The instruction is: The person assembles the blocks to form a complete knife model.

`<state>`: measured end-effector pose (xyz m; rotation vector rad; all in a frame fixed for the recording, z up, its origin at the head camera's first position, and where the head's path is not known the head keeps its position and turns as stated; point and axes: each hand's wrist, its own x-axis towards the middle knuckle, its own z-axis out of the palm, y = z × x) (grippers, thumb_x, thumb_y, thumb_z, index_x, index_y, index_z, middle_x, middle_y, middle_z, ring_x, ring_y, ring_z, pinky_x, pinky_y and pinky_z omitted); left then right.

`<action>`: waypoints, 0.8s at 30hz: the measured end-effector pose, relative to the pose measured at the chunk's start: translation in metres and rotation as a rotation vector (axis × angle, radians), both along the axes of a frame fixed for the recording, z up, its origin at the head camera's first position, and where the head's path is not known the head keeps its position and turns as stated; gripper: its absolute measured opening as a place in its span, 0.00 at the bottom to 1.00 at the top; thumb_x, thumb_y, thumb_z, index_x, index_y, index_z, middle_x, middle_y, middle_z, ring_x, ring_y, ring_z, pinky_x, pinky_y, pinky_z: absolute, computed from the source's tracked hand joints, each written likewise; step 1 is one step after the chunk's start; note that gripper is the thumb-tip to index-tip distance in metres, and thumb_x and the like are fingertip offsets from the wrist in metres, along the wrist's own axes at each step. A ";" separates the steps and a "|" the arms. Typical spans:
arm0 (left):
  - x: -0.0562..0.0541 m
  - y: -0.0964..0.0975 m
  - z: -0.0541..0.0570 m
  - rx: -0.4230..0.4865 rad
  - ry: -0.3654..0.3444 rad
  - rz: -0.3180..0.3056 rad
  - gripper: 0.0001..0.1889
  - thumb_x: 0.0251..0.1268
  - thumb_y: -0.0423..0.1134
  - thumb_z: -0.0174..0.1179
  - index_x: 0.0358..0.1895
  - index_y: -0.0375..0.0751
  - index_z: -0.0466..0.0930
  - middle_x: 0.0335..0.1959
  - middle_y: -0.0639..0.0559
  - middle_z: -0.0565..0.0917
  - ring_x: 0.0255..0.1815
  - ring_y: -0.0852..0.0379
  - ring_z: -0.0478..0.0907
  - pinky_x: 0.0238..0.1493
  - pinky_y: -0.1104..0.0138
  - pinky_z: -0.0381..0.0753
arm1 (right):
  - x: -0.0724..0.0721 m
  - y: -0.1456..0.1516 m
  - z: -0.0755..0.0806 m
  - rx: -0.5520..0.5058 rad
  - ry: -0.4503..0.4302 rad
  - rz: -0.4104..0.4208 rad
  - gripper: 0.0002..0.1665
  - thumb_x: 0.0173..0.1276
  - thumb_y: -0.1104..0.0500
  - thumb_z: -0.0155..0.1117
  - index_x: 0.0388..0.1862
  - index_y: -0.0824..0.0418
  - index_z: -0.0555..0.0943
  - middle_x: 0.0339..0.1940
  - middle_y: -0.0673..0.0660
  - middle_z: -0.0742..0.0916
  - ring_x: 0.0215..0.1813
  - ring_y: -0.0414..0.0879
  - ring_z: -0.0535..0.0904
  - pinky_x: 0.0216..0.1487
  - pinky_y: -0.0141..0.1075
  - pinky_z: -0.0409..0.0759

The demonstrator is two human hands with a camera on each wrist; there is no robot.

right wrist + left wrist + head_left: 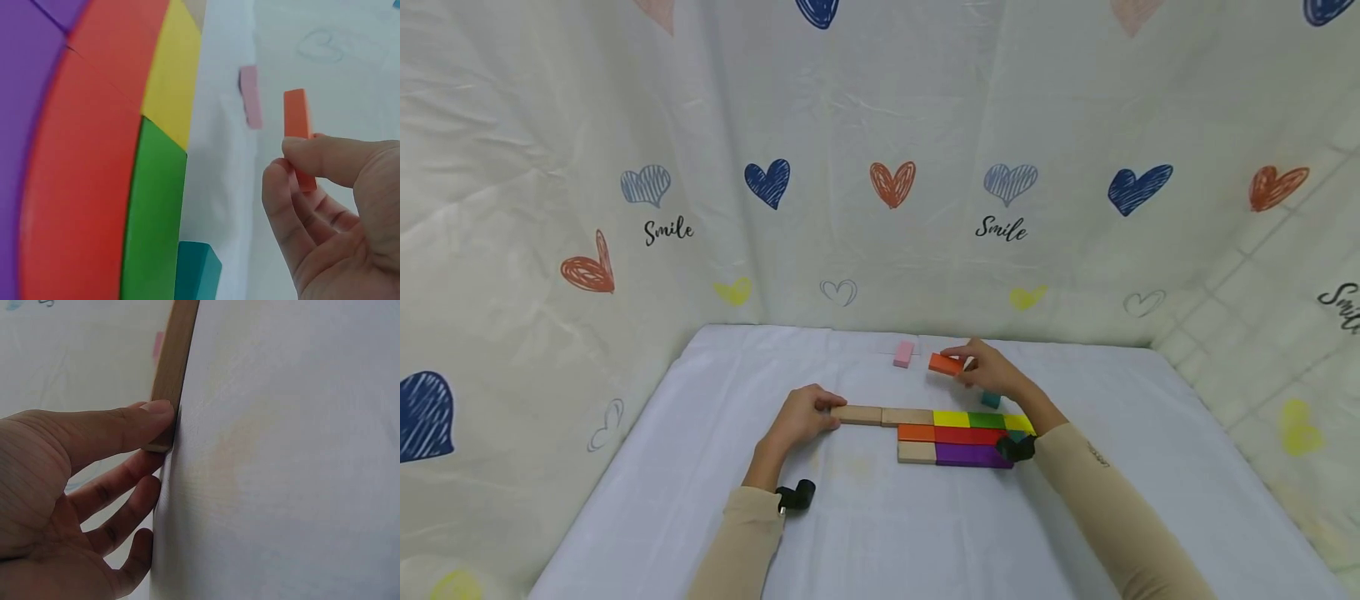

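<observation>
In the head view my left hand (801, 417) pinches the left end of a plain wooden block (860, 415). The left wrist view has the thumb on one face of that block (177, 356), its other fingers beyond the edge. Behind the rows, my right hand (992, 369) holds an orange block (943, 364) between thumb and fingers. Seen from the right wrist, the orange block (296, 115) points away from the palm. The wooden block touches another wooden block (907, 417), followed by yellow (951, 419) and green (987, 420) blocks in one line.
Nearer the person lie red (970, 437) and purple (973, 455) blocks, flush with the line. A pink block (903, 354) lies farther back. One teal block (991, 400) sits behind the line, below the right hand. White cloth (880, 533) covers the table; a heart-printed curtain (887, 100) hangs behind.
</observation>
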<state>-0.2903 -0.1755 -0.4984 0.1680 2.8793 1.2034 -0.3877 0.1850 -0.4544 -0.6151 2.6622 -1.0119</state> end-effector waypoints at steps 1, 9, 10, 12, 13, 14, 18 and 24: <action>0.000 0.000 0.000 0.003 0.000 0.000 0.17 0.54 0.32 0.76 0.49 0.50 0.91 0.44 0.53 0.86 0.50 0.52 0.81 0.55 0.53 0.80 | 0.004 0.002 0.002 -0.002 0.000 0.009 0.29 0.71 0.62 0.66 0.71 0.54 0.77 0.53 0.61 0.77 0.38 0.48 0.81 0.43 0.36 0.81; 0.000 0.001 -0.001 0.016 0.004 0.002 0.17 0.53 0.32 0.77 0.48 0.49 0.92 0.43 0.54 0.86 0.48 0.53 0.81 0.53 0.54 0.80 | 0.045 0.016 0.008 -0.014 0.031 0.080 0.29 0.70 0.61 0.68 0.70 0.51 0.79 0.50 0.56 0.78 0.47 0.49 0.79 0.44 0.37 0.82; 0.000 0.001 -0.001 0.014 0.006 0.002 0.17 0.53 0.32 0.77 0.48 0.49 0.92 0.43 0.54 0.86 0.48 0.53 0.81 0.53 0.54 0.80 | 0.050 0.017 0.007 -0.014 0.039 0.087 0.29 0.70 0.61 0.68 0.69 0.50 0.79 0.49 0.56 0.78 0.48 0.49 0.79 0.44 0.37 0.81; 0.000 0.001 0.000 0.015 0.007 0.001 0.17 0.53 0.32 0.77 0.48 0.49 0.92 0.42 0.54 0.86 0.48 0.53 0.81 0.53 0.54 0.80 | 0.059 0.020 0.005 -0.020 0.044 0.096 0.28 0.70 0.61 0.69 0.69 0.49 0.80 0.48 0.55 0.78 0.49 0.49 0.78 0.45 0.37 0.80; 0.000 0.001 0.000 0.015 0.007 0.001 0.17 0.53 0.32 0.77 0.48 0.49 0.92 0.42 0.54 0.86 0.48 0.53 0.81 0.53 0.54 0.80 | 0.064 0.021 0.003 -0.024 0.046 0.098 0.28 0.70 0.61 0.69 0.68 0.49 0.80 0.48 0.54 0.77 0.50 0.49 0.78 0.45 0.36 0.80; 0.000 0.001 0.000 0.014 0.007 0.001 0.17 0.53 0.32 0.77 0.48 0.49 0.92 0.42 0.54 0.86 0.48 0.53 0.81 0.53 0.54 0.80 | 0.070 0.021 0.002 -0.025 0.048 0.103 0.28 0.69 0.61 0.69 0.67 0.48 0.81 0.47 0.54 0.77 0.51 0.49 0.78 0.45 0.36 0.80; 0.001 0.001 0.000 0.009 0.011 -0.001 0.17 0.53 0.32 0.77 0.48 0.50 0.92 0.42 0.54 0.86 0.48 0.53 0.81 0.53 0.54 0.80 | 0.089 0.022 -0.005 -0.045 0.046 0.134 0.27 0.69 0.63 0.69 0.66 0.50 0.82 0.46 0.54 0.77 0.50 0.49 0.76 0.44 0.34 0.78; 0.001 0.002 -0.001 0.002 0.015 0.002 0.17 0.53 0.33 0.77 0.47 0.50 0.92 0.42 0.55 0.86 0.47 0.54 0.80 0.52 0.55 0.80 | 0.113 0.016 -0.013 -0.032 0.058 0.183 0.26 0.68 0.61 0.71 0.65 0.49 0.83 0.44 0.52 0.76 0.48 0.48 0.72 0.42 0.30 0.75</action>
